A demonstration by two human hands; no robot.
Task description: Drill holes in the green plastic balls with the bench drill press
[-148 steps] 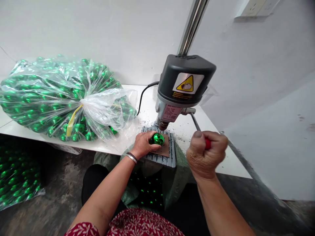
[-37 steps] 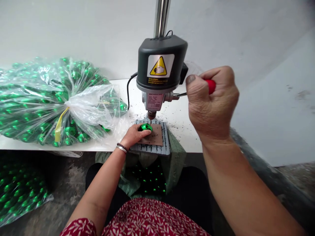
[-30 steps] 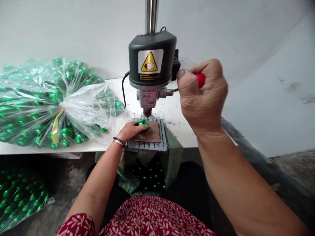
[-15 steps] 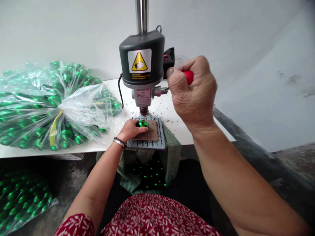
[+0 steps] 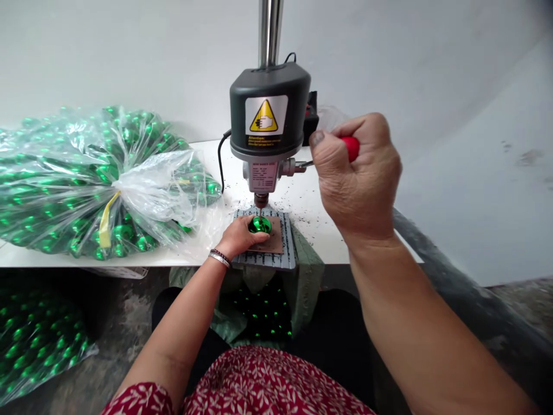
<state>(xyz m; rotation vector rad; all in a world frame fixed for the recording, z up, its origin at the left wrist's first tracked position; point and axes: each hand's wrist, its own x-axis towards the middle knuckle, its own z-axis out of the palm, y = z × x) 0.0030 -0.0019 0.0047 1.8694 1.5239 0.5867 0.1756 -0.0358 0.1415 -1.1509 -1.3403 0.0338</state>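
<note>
Bauble (image 5: pixel 261 225), shiny green, sits on the brown board (image 5: pixel 275 243), pinched by the left hand (image 5: pixel 237 237) under the bit (image 5: pixel 261 211) of the bench drill (image 5: pixel 270 138); the right hand (image 5: pixel 360 173) wraps the red knob (image 5: pixel 352 149). Drilling seems in hand; the next move likely calls for steady pressure, bauble unmoving

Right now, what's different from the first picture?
The right hand, gripping the red knob, has moved up; it was lower, below the dark drill housing. The left hand still holds a green ball under the drill bit; I can't tell if it's the same one. The tied bag stays put.
</note>
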